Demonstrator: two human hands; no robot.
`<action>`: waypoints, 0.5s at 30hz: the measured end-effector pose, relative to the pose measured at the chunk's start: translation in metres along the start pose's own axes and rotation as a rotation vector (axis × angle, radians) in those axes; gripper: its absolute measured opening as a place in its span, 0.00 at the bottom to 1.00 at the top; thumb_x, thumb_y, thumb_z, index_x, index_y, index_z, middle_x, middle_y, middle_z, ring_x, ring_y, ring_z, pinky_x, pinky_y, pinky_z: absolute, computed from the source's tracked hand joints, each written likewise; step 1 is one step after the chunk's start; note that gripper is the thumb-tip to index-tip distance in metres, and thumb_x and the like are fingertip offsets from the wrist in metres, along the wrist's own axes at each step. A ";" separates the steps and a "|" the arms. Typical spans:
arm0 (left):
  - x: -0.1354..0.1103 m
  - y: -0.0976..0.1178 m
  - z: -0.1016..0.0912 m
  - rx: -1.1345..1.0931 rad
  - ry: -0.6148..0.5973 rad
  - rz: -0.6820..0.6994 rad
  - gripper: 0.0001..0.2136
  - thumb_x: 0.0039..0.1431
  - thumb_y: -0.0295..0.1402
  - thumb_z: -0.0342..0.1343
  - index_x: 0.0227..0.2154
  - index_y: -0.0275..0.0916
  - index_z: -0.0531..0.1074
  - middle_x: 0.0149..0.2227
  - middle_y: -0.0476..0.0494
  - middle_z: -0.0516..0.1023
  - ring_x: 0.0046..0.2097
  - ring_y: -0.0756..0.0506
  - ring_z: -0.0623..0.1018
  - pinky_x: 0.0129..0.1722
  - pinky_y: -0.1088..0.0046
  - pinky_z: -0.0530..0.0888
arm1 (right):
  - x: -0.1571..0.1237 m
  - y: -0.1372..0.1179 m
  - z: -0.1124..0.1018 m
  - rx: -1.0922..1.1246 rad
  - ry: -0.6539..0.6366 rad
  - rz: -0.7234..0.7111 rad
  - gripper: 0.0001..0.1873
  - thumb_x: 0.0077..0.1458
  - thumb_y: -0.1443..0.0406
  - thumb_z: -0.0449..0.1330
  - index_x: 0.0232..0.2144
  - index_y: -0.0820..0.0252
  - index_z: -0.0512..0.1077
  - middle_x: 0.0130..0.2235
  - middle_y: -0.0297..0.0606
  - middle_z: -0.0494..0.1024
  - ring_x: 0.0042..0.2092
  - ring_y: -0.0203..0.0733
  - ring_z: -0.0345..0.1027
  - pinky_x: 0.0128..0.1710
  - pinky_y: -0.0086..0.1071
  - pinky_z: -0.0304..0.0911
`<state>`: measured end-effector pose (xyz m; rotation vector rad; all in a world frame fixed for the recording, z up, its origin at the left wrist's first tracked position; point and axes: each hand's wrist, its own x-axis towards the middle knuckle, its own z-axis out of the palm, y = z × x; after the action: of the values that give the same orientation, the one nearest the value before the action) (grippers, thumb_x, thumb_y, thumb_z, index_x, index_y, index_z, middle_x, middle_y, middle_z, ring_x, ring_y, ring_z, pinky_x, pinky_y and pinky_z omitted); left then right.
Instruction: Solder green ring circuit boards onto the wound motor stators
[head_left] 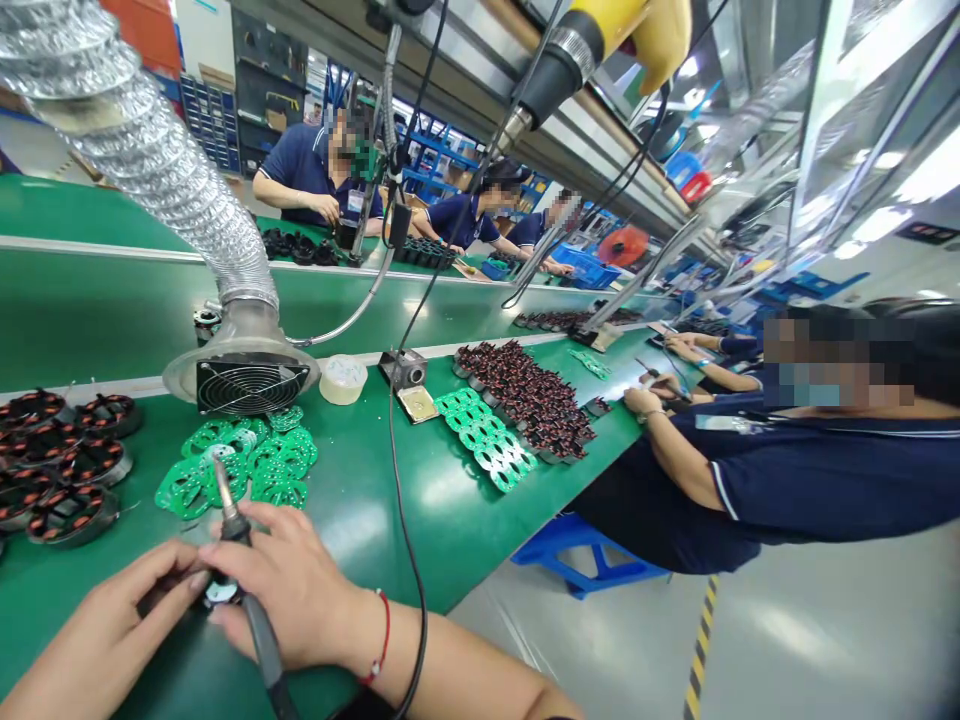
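Observation:
A soldering iron (257, 620) with a grey handle lies in my right hand (300, 585), its metal tip pointing up and away. My left hand (124, 615) is closed, thumb and fingers pinching a small dark part with a pale face (221, 594). The fingers of my right hand reach that same part, and most of it is hidden between the hands. Just beyond the iron's tip lies a pile of green circuit boards (247, 460). Round coil assemblies (71, 465) with copper windings sit near my left hand.
A fan with a foil duct (255, 385) stands behind the boards. Right of it are a tape roll (343, 380), a soldering iron stand (409, 372), a panel of boards (487, 440) and many coil assemblies (525, 395). A black cable (397, 470) hangs across. A co-worker (750, 470) sits to the right.

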<state>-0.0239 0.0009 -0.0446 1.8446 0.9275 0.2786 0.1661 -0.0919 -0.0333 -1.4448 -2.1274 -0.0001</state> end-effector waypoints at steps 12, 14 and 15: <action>-0.004 0.030 -0.004 -0.062 0.052 -0.103 0.16 0.52 0.53 0.54 0.27 0.46 0.73 0.30 0.54 0.77 0.37 0.41 0.75 0.39 0.65 0.73 | -0.009 0.001 0.000 0.009 0.018 -0.086 0.26 0.57 0.63 0.54 0.58 0.53 0.61 0.39 0.33 0.81 0.57 0.42 0.63 0.47 0.38 0.63; -0.003 0.035 -0.004 -0.117 0.036 -0.089 0.15 0.53 0.49 0.55 0.27 0.42 0.71 0.30 0.50 0.76 0.36 0.42 0.74 0.38 0.67 0.73 | -0.007 0.000 -0.002 0.018 0.097 -0.102 0.26 0.56 0.64 0.55 0.57 0.55 0.61 0.41 0.34 0.80 0.58 0.42 0.62 0.49 0.38 0.62; -0.002 0.037 -0.004 -0.140 0.031 -0.077 0.14 0.54 0.48 0.55 0.27 0.41 0.70 0.29 0.49 0.75 0.35 0.43 0.74 0.38 0.68 0.72 | -0.006 0.000 -0.003 0.019 0.131 -0.120 0.26 0.56 0.64 0.54 0.57 0.56 0.61 0.42 0.34 0.80 0.59 0.43 0.61 0.49 0.39 0.62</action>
<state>-0.0103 -0.0054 -0.0105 1.6770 0.9735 0.3176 0.1687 -0.0981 -0.0338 -1.2686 -2.0976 -0.1155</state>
